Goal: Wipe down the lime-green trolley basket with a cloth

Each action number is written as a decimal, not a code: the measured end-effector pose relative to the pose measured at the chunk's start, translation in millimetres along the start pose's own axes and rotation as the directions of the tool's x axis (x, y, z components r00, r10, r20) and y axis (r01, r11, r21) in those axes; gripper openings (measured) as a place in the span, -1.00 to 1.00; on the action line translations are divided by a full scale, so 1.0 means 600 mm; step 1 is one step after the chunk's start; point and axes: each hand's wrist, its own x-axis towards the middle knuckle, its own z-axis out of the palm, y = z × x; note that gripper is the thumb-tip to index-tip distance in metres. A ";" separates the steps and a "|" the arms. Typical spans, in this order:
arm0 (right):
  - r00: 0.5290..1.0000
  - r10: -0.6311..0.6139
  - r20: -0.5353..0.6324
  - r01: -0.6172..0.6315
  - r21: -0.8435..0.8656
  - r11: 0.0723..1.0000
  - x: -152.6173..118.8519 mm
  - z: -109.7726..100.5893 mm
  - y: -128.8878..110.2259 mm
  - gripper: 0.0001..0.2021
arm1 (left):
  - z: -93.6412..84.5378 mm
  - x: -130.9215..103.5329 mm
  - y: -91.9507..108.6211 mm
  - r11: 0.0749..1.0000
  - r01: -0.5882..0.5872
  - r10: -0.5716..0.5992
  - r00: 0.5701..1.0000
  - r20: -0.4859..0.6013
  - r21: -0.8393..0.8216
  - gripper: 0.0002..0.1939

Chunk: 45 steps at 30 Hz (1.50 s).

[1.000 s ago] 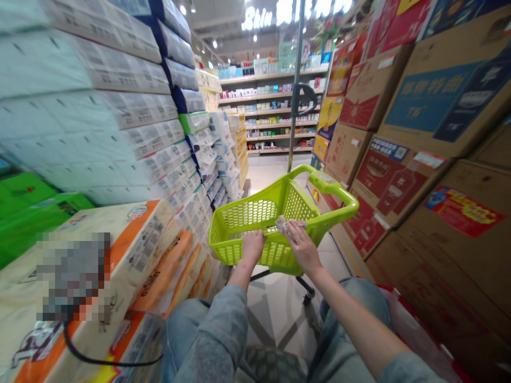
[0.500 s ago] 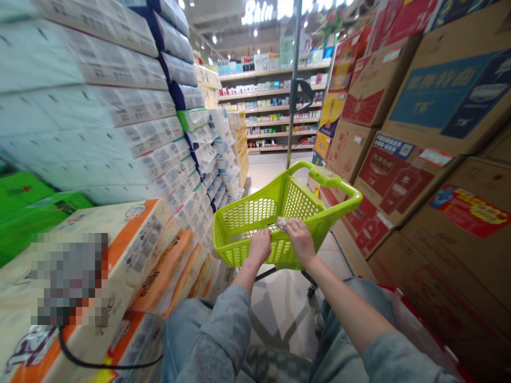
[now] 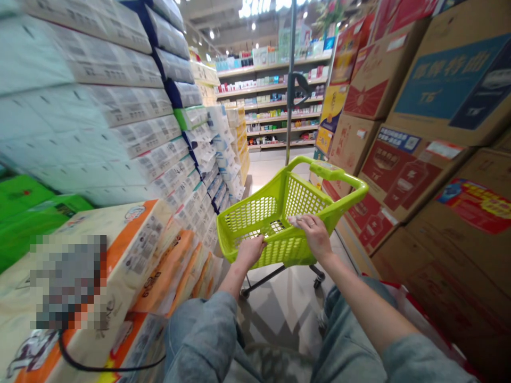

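A lime-green plastic shopping cart point(image 3: 224, 236) with perforated walls stands before me, its handle at the far right. My left hand point(image 3: 250, 251) is closed over the cart's near rim, left of the middle. Further right, my right hand point(image 3: 317, 236) rests at the same rim with its fingers bent over a crumpled white tissue point(image 3: 296, 219). The tissue lies at the fingertips, on the basket's inner side. Most of it is hidden by the fingers. Through the basket's holes the floor shows.
White tissue packs point(image 3: 120, 101) are stacked high on the left. Cardboard cartons point(image 3: 431, 170) rise on the right. A grey pole point(image 3: 291, 127) stands behind the cart; stocked shelves point(image 3: 271, 101) are beyond. A black cable point(image 3: 107, 368) lies over orange-and-cream packs point(image 3: 131, 255).
My hands have moved apart along the rim: the left one leftward, the right one rightward with the tissue. The cart appears slightly further right, and more of its wheels shows.
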 end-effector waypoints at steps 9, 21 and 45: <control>0.998 -0.054 -0.026 0.060 0.309 0.949 -0.022 0.054 -0.094 -0.67 | 0.001 -0.001 0.034 0.998 0.045 -0.044 0.999 0.014 -0.041 -0.77; 0.998 -0.054 0.037 0.059 -0.165 0.985 0.006 -0.052 0.054 -0.64 | 0.004 -0.003 0.024 0.999 0.053 -0.053 0.998 0.020 0.003 -0.74; 0.818 0.383 -0.428 -0.279 0.287 0.917 -0.048 0.022 0.012 -0.80 | -0.005 -0.008 0.010 0.998 -0.013 0.017 0.998 0.063 -0.063 -0.81</control>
